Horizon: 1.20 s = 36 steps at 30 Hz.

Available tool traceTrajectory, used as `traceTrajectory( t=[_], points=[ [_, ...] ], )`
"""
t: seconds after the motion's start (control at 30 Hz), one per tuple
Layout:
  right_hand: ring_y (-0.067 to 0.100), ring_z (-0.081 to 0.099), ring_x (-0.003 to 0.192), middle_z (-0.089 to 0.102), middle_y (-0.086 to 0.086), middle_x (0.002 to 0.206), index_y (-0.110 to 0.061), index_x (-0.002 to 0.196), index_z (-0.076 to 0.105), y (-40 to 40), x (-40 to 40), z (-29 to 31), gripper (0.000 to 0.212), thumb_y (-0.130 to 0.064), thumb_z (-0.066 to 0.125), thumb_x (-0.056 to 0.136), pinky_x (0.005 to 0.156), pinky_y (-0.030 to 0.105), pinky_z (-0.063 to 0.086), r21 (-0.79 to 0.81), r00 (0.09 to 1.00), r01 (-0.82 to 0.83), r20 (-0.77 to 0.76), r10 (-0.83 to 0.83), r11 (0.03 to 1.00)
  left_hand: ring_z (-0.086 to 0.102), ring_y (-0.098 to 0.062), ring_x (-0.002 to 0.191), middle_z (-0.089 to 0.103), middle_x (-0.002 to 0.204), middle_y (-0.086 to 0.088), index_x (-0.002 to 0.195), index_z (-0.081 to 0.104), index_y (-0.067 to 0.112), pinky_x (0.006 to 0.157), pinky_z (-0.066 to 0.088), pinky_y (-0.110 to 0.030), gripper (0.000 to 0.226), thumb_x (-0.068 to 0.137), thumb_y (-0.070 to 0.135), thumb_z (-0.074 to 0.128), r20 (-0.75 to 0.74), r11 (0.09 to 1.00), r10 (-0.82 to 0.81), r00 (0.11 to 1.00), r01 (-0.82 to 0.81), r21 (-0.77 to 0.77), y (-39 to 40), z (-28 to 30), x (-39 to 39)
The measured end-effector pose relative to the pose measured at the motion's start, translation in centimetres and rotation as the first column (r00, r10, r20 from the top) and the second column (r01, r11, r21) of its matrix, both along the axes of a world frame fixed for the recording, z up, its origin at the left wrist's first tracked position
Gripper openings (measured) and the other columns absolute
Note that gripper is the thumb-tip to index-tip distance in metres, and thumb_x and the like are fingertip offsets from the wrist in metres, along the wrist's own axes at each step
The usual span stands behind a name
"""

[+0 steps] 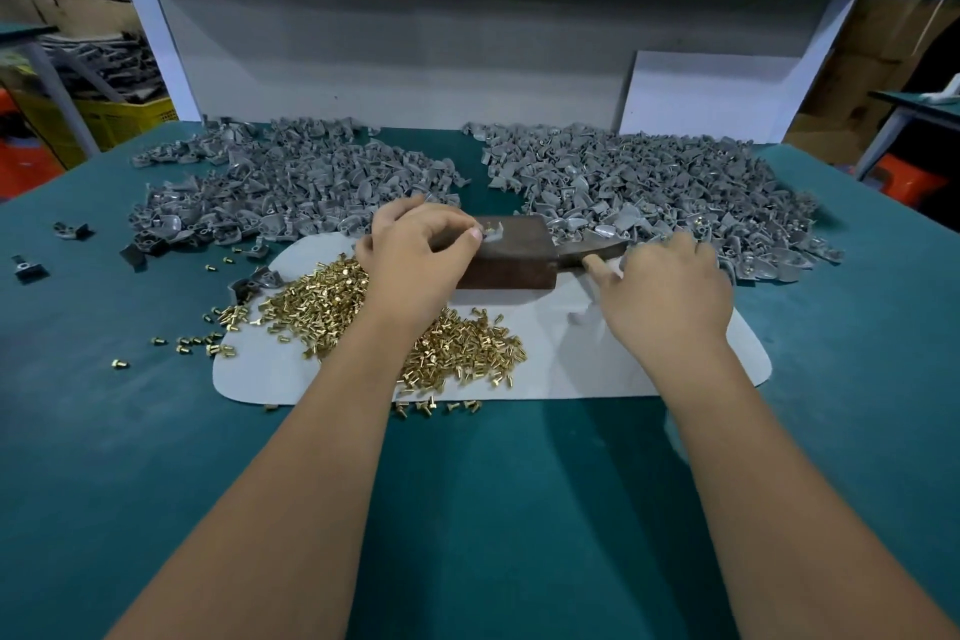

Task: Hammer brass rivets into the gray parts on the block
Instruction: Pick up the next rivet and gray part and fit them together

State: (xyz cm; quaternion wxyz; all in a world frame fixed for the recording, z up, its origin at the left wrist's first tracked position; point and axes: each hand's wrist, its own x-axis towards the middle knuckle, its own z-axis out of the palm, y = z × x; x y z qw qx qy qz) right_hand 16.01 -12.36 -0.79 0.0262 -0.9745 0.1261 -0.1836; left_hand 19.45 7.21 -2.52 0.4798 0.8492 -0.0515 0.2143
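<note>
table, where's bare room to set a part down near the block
Bare: white mat right of the brass rivets, and green table between the forearms. Crowded: gray part piles behind the block.

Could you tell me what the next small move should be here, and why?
Probably the right hand should close on the hammer beside the block and lift it. The left hand already steadies a gray part on the block's top, a brass rivet seems seated in it, and the hammer is not yet gripped.
</note>
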Motion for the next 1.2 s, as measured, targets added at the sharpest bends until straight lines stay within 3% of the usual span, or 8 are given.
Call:
traceTrajectory(
  t=[0.13, 0.2, 0.3, 0.43, 0.63, 0.77, 0.9, 1.2],
  points=[
    [0.023, 0.053, 0.071, 0.054, 0.003, 0.072, -0.016, 0.069, 0.053, 2.5, 1.3, 1.5, 0.040, -0.041, 0.041, 0.097, 0.055, 0.030, 0.032, 0.265, 0.965, -0.260, 0.105, 0.241, 0.928, 0.028, -0.001, 0.120, 0.047, 0.085, 0.041, 0.075, 0.062, 0.045, 0.096, 0.010, -0.030, 0.020, 0.089, 0.033, 0.069, -0.012, 0.987, 0.063, 0.998, -0.061, 0.149, -0.1, -0.6, 0.5],
    [0.019, 0.051, 0.063, 0.052, 0.001, 0.065, -0.018, 0.064, 0.047, 4.1, 2.5, 1.9, 0.046, -0.044, 0.034, 0.099, 0.052, 0.029, 0.031, 0.376, 0.947, -0.317, 0.080, 0.310, 0.871, 0.030, -0.007, 0.125, 0.050, 0.087, 0.038, 0.082, 0.066, 0.044, 0.091, 0.009, -0.028, 0.011, 0.089, 0.034, 0.069, -0.006, 0.980, 0.080, 0.997, -0.078, 0.185, -0.1, -0.8, 0.9],
    [0.026, 0.056, 0.073, 0.056, 0.004, 0.071, -0.018, 0.067, 0.047, 5.6, 4.3, 1.4, 0.049, -0.048, 0.026, 0.100, 0.064, 0.033, 0.041, 0.301, 0.938, -0.339, 0.037, 0.344, 0.892, 0.032, -0.011, 0.128, 0.055, 0.095, 0.031, 0.090, 0.073, 0.037, 0.086, 0.009, -0.027, 0.005, 0.088, 0.034, 0.070, 0.031, 0.968, 0.101, 0.994, -0.106, 0.227, 0.0, -1.1, 1.2],
    [0.033, 0.055, 0.090, 0.063, 0.009, 0.083, -0.016, 0.073, 0.054, 6.9, 5.8, -0.6, 0.045, -0.047, 0.032, 0.098, 0.071, 0.037, 0.035, 0.147, 0.937, -0.343, 0.118, 0.327, 0.928, 0.034, -0.012, 0.128, 0.057, 0.094, 0.028, 0.088, 0.075, 0.034, 0.091, 0.012, -0.029, 0.004, 0.086, 0.033, 0.071, 0.047, 0.973, 0.105, 0.993, -0.112, 0.199, 0.1, -1.2, 1.4],
    [0.029, 0.052, 0.093, 0.067, 0.006, 0.092, -0.013, 0.087, 0.069, 7.9, 5.8, -1.9, 0.045, -0.038, 0.033, 0.098, 0.083, 0.039, 0.035, 0.041, 0.933, -0.300, 0.222, 0.284, 0.953, 0.033, -0.010, 0.127, 0.057, 0.092, 0.028, 0.088, 0.076, 0.036, 0.092, 0.013, -0.030, 0.008, 0.088, 0.034, 0.068, 0.043, 0.977, 0.099, 0.994, -0.105, 0.185, 0.2, -1.2, 1.5],
    [0.029, 0.052, 0.094, 0.066, 0.008, 0.095, -0.010, 0.091, 0.067, 8.2, 5.7, -2.1, 0.042, -0.031, 0.032, 0.100, 0.084, 0.040, 0.036, -0.046, 0.930, -0.285, 0.227, 0.288, 0.957, 0.037, -0.011, 0.128, 0.063, 0.100, 0.025, 0.087, 0.074, 0.039, 0.105, 0.018, -0.043, 0.008, 0.088, 0.035, 0.067, 0.003, 0.980, 0.091, 0.996, -0.090, 0.177, 0.3, -1.1, 1.5],
    [0.030, 0.052, 0.097, 0.066, 0.009, 0.098, -0.010, 0.094, 0.066, 8.3, 5.8, -2.4, 0.039, -0.029, 0.033, 0.100, 0.086, 0.040, 0.035, -0.072, 0.933, -0.270, 0.229, 0.280, 0.960, 0.043, -0.014, 0.129, 0.067, 0.106, 0.020, 0.083, 0.069, 0.043, 0.108, 0.021, -0.051, 0.012, 0.089, 0.034, 0.067, -0.014, 0.986, 0.060, 0.998, -0.057, 0.158, 0.3, -0.9, 1.4],
    [0.029, 0.049, 0.100, 0.063, 0.008, 0.102, -0.011, 0.097, 0.062, 8.3, 5.6, -2.6, 0.032, -0.025, 0.034, 0.099, 0.088, 0.038, 0.032, -0.070, 0.933, -0.273, 0.223, 0.282, 0.959, 0.037, -0.012, 0.129, 0.066, 0.107, 0.023, 0.085, 0.071, 0.042, 0.107, 0.020, -0.049, 0.008, 0.089, 0.037, 0.067, -0.019, 0.981, 0.105, 0.994, -0.100, 0.168, 0.2, -1.1, 1.3]
  ],
)
